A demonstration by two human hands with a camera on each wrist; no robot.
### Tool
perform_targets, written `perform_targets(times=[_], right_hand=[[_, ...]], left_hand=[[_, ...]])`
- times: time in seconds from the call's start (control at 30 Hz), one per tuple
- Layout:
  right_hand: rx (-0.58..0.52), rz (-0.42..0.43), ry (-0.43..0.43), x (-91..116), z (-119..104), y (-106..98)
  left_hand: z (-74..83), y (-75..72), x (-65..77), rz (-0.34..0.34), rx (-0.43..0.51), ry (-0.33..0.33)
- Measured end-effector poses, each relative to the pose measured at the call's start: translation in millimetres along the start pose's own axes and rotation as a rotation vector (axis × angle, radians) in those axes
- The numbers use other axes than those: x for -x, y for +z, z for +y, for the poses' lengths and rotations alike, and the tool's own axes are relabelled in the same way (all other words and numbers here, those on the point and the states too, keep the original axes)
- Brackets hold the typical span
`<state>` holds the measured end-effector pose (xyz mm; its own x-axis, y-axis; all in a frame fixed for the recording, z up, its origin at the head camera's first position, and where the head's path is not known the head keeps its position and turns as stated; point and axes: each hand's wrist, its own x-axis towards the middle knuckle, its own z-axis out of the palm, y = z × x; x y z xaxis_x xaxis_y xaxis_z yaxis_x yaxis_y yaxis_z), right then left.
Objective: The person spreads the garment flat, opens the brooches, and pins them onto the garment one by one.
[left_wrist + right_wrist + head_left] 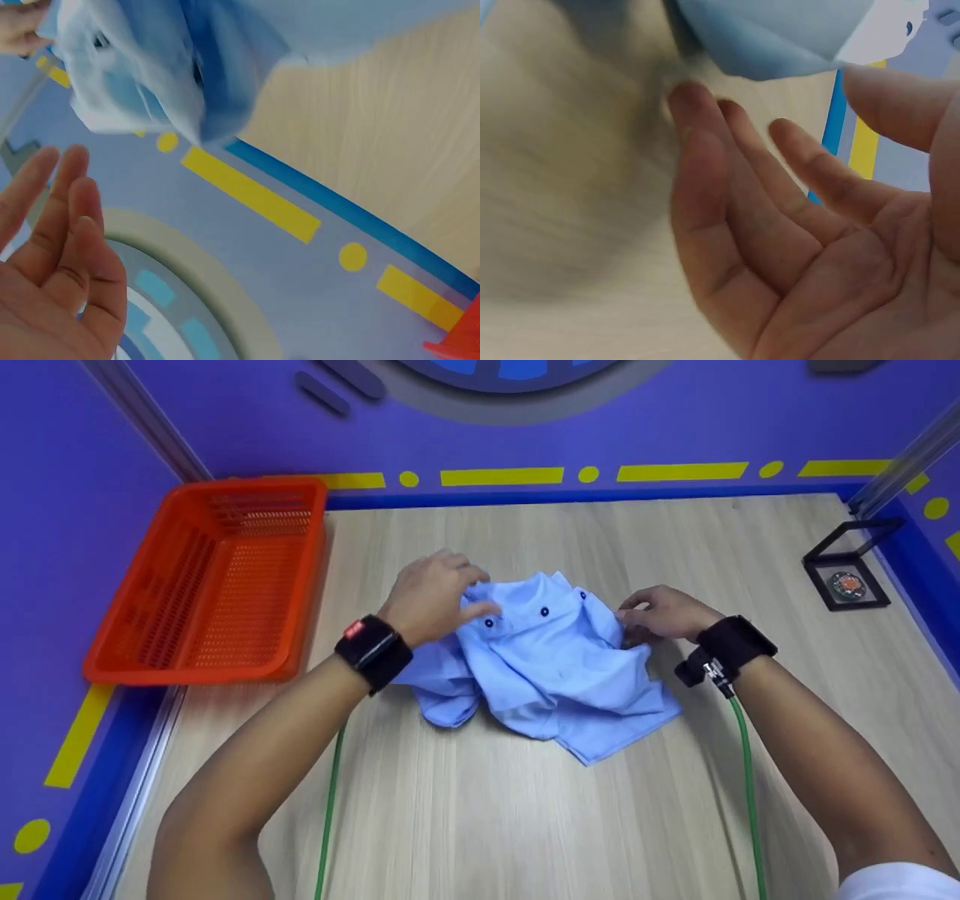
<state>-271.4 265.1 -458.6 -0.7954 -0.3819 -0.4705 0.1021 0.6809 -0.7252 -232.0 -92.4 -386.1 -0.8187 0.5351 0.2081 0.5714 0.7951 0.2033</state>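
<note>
A light blue shirt (559, 667) with dark buttons lies crumpled on the table, its buttoned part toward the far side. My left hand (433, 594) hovers over the shirt's upper left, thumb and fingers spread apart. In the left wrist view that hand (64, 270) has a gap between its fingers and the blue cloth (150, 67). On the other side, my right hand (667, 613) is at the shirt's right edge. The right wrist view shows its palm (832, 262) with fingers loosely bent, nothing gripped, and the thumb tip right at the cloth's edge (772, 45).
An orange-red plastic basket (300, 652) stands at the left of the wooden table (480, 825). Toward the right back is a small black frame (847, 581) with a round disc in it. Green cables (746, 780) run from both wrists. Purple walls (525, 442) border the table.
</note>
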Motion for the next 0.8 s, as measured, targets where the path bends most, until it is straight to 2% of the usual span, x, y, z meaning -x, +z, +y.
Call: perform_targets(times=[0.1,0.23,0.33,0.53,0.67,0.8], right_hand=[[0.055,-0.034,0.011,1.7,1.1,1.7],[0.101,-0.059,-0.008,1.1,-0.3,7.4],[0.096,-0.034,-0.029,-0.6,-2.3,11.5],[0.045,0.182,-0.101,-4.2,-9.7,16.6],[0.049,0.353,-0.224,-5.8,-15.5,20.4],[0.061,0.518,-0.372,-7.8,-20.2,25.9]], left_hand=[[-5.4,2.0,-19.6,-0.026,-0.005,-0.071],[-11.8,11.6,-43.9,-0.163,-0.046,-0.126],[-17.0,20.7,-59.4,-0.263,-0.050,-0.160],[-29.1,34.0,-80.0,-0.344,0.021,-0.237],[-37.6,42.7,-83.8,-0.376,0.125,-0.220],[-43.4,48.6,-81.5,-0.426,0.243,-0.213]])
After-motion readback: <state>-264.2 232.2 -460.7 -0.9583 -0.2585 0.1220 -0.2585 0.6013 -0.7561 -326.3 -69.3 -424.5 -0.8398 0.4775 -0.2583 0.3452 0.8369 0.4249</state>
